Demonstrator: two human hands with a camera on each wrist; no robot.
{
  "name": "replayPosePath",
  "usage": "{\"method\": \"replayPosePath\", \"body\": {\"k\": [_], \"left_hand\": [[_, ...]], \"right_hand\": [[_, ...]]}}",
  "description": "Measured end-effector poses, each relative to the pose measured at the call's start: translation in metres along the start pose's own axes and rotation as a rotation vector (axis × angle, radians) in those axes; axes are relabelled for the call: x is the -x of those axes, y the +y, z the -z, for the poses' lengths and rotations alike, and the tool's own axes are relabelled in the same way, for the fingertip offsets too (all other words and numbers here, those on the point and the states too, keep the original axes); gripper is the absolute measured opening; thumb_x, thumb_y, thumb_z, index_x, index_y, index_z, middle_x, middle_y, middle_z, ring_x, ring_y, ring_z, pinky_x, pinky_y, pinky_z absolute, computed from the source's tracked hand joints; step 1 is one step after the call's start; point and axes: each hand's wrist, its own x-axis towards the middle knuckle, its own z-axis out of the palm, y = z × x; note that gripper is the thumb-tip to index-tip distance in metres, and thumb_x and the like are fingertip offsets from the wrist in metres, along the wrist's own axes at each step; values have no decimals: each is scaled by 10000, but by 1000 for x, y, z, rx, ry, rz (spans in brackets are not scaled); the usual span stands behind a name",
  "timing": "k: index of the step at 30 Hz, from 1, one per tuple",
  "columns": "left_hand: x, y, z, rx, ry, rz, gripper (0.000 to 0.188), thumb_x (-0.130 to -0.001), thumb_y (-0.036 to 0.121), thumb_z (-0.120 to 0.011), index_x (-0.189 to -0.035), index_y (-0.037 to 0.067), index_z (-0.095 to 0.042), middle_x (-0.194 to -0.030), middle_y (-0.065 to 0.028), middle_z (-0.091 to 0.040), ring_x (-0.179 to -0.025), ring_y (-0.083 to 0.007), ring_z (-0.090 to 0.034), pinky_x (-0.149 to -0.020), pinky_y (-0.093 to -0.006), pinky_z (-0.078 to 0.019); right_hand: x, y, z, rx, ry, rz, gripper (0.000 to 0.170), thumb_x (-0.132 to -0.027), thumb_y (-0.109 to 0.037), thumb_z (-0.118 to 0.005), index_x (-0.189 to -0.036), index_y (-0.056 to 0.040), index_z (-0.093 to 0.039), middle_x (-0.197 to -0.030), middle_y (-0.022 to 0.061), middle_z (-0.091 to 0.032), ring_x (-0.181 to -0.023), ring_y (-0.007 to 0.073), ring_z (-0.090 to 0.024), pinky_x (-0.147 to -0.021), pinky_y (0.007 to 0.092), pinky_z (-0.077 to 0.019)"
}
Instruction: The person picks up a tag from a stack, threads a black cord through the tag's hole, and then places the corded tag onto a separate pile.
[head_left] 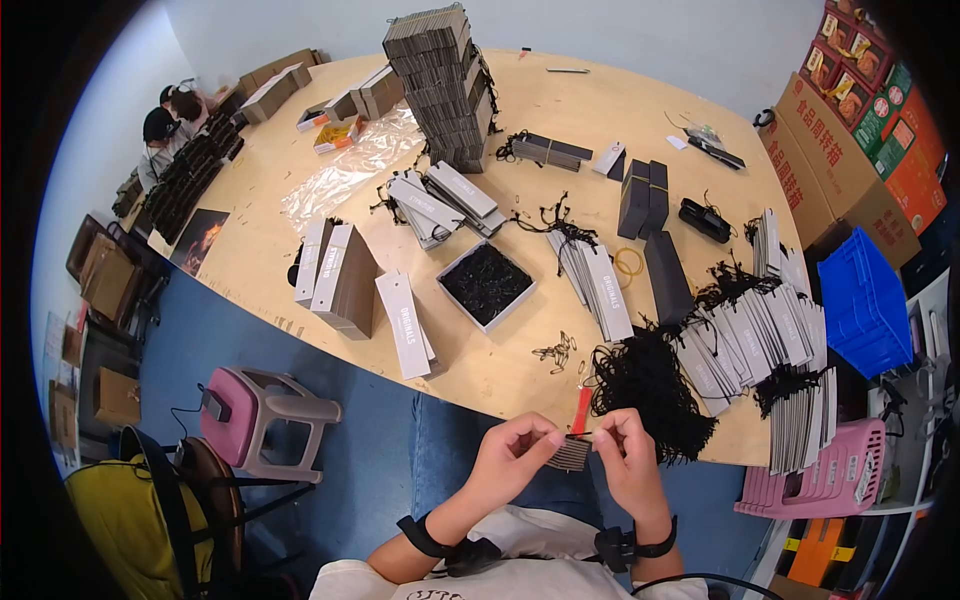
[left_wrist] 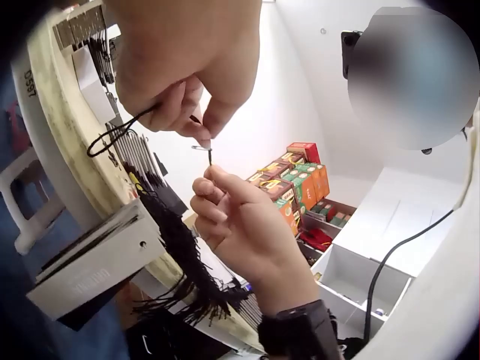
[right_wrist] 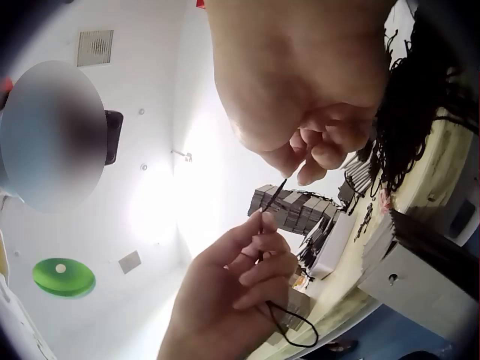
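In the head view both hands meet over the table's front edge. My left hand (head_left: 515, 460) pinches a black cord (left_wrist: 120, 133), whose loop hangs from the fingers. A small silvery pin (left_wrist: 201, 148) shows at the left fingertips. My right hand (head_left: 632, 465) pinches the cord's other end, so a short piece stretches between the fingertips in the right wrist view. Below the hands is a stack of grey tags (head_left: 570, 455), seen edge-on; in the left wrist view its top tag shows a punched hole. A red-handled tool (head_left: 583, 408) lies just beyond.
A heap of black cords (head_left: 650, 395) and strung grey tags (head_left: 745, 345) lie at right. Several loose pins (head_left: 557, 350) lie near a box of black pieces (head_left: 487, 285). A tall tag stack (head_left: 440, 90) rises behind. A pink stool (head_left: 265, 420) stands left.
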Motion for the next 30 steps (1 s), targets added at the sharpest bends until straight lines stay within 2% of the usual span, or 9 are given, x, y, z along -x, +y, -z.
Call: {"method": "replayPosePath", "body": {"k": [7, 11, 14, 16, 19, 23, 27, 29, 30], "left_hand": [[-4, -5, 6, 566, 54, 332, 156, -948, 132, -658, -991, -14, -694, -711, 40, -545, -536, -21, -361, -462, -193, -246], [-4, -9, 0, 524, 104, 303, 181, -945, 148, -669, -1027, -2, -726, -728, 39, -558, -537, -18, -365, -464, -190, -251], [-3, -14, -5, 217, 161, 129, 157, -933, 127, -683, -1020, 11, -744, -769, 24, -592, -558, -15, -422, -471, -181, -291], [-2, -19, -3, -179, 163, -126, 132, -918, 103, -699, -1006, 19, -751, -811, 2, -619, -589, -19, -487, -490, -186, -350], [0, -15, -1, -357, 120, -189, 117, -912, 79, -700, -993, 9, -744, -852, -18, -631, -597, -37, -523, -507, -194, -387], [-2, -19, -1, -283, 77, -205, 106, -918, 83, -692, -972, 5, -738, -871, -21, -625, -645, -41, -534, -508, -194, -387], [-2, -17, -3, 14, 10, -127, 110, -936, 95, -671, -978, 0, -706, -880, -12, -622, -750, -56, -553, -599, -196, -417], [-2, -14, -1, 73, -25, -66, 121, -948, 110, -659, -987, 0, -694, -885, -11, -626, -781, -61, -559, -638, -203, -429], [-2, -14, 1, 111, -77, -13, 136, -964, 131, -641, -993, 5, -683, -894, -12, -635, -785, -70, -570, -666, -209, -436]], "right_hand": [[0, 5, -7, 248, 6, 125, 123, -935, -82, -626, -980, -12, -535, -757, 105, -620, -600, 203, -596, -566, 317, -466], [-1, -1, -10, 334, -26, 217, 128, -919, -74, -639, -965, -22, -531, -772, 120, -631, -628, 275, -633, -565, 349, -478], [-2, -2, -9, 351, -34, 259, 138, -908, -71, -649, -966, -29, -531, -779, 122, -629, -651, 293, -644, -570, 361, -486], [-3, -3, -7, 382, -42, 277, 140, -907, -69, -649, -967, -29, -530, -786, 120, -629, -661, 292, -647, -574, 363, -490], [-7, -5, -3, 394, -52, 288, 142, -906, -69, -650, -966, -26, -529, -801, 121, -628, -677, 291, -651, -585, 363, -497], [-11, -7, 1, 326, -87, 241, 141, -910, -76, -650, -955, -15, -530, -807, 126, -623, -676, 283, -641, -607, 350, -502], [-11, -8, 2, 269, -116, 199, 133, -913, -70, -643, -956, -10, -532, -794, 137, -613, -667, 271, -628, -612, 340, -498], [-12, -6, 2, 196, -175, 190, 95, -953, -62, -601, -971, -3, -529, -831, 57, -546, -700, 106, -531, -611, 239, -436], [-12, -5, 2, 197, -176, 189, 95, -953, -62, -601, -971, -3, -529, -831, 57, -546, -700, 106, -531, -611, 239, -436]]}}
